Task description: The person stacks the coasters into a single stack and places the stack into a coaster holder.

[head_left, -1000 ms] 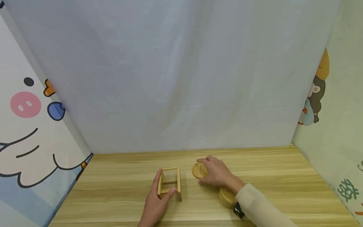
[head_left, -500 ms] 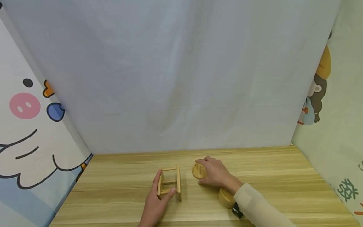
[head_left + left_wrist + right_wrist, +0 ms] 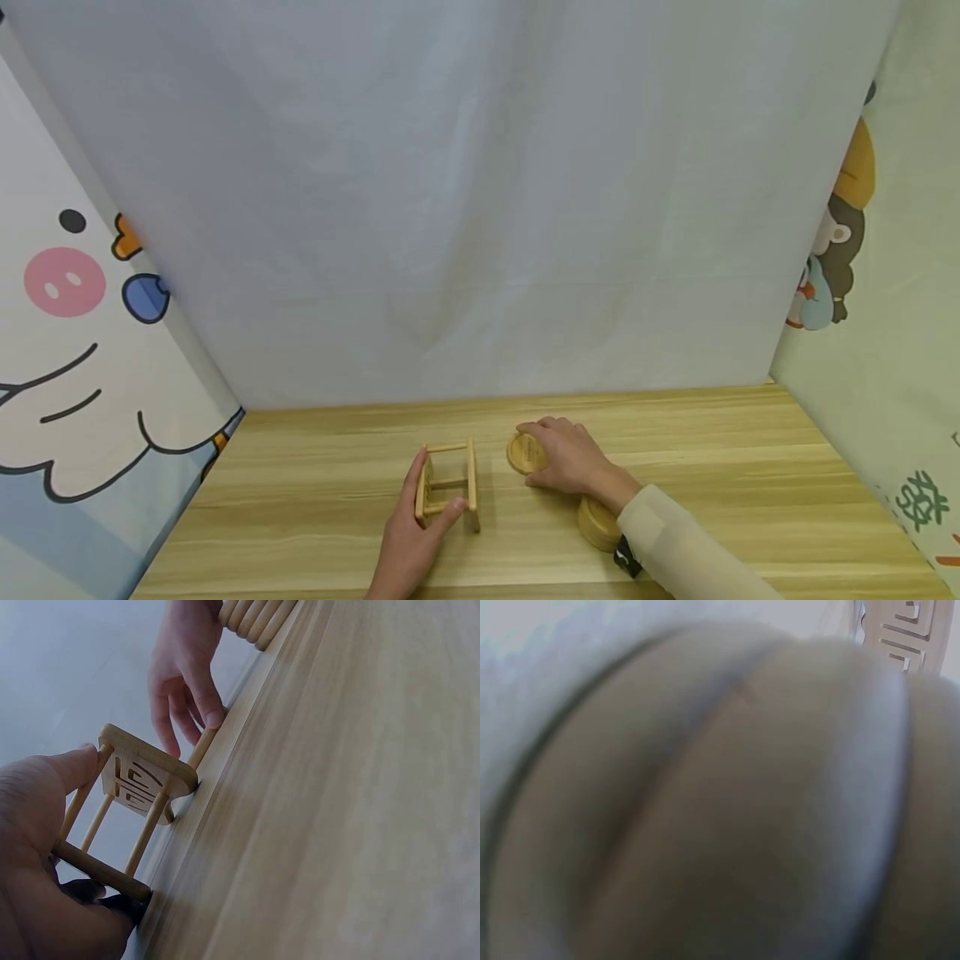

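Left grip (image 3: 408,533) around wooden rack (image 3: 472,483), long rods (image 3: 448,482) pointing sideways, right grip (image 3: 570,457) pinching disc (image 3: 525,452)

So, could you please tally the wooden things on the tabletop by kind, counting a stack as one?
Slatted rack, in the left hand: 1
Round disc, at the right hand's fingertips: 1
Stack of round pieces, below the right wrist: 1
Total: 3

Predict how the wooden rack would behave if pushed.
The rack is probably stiff, as rods join its two end panels. It looks light for its size, being mostly open frame. Its straight-sided panels suggest sliding or tipping rather than rolling.
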Demonstrator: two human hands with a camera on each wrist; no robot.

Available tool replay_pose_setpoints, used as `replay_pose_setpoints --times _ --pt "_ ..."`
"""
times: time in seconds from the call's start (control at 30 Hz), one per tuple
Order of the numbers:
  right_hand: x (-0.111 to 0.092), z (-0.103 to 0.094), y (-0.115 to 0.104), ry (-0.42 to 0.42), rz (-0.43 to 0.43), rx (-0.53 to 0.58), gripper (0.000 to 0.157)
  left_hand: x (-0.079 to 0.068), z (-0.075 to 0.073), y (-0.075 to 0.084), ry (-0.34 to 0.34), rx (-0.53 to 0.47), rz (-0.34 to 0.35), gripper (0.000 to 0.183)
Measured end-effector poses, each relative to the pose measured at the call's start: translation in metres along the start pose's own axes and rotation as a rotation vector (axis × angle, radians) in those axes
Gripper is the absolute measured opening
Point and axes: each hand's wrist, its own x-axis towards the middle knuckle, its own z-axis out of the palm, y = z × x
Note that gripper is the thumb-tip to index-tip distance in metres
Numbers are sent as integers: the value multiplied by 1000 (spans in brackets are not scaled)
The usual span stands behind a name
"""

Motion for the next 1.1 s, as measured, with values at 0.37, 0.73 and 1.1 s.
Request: replay_pose_setpoints --times 0.37,0.73,1.1 --pt "0 1 0 8 -10 -13 74 0 0 -1 -4 0 -5 98" --pt "1 2 1 19 -26 -35 74 0 1 -2 -8 -12 0 98" --pt "2 0 2 22 -32 -32 76 0 0 -1 -6 -3 13 98"
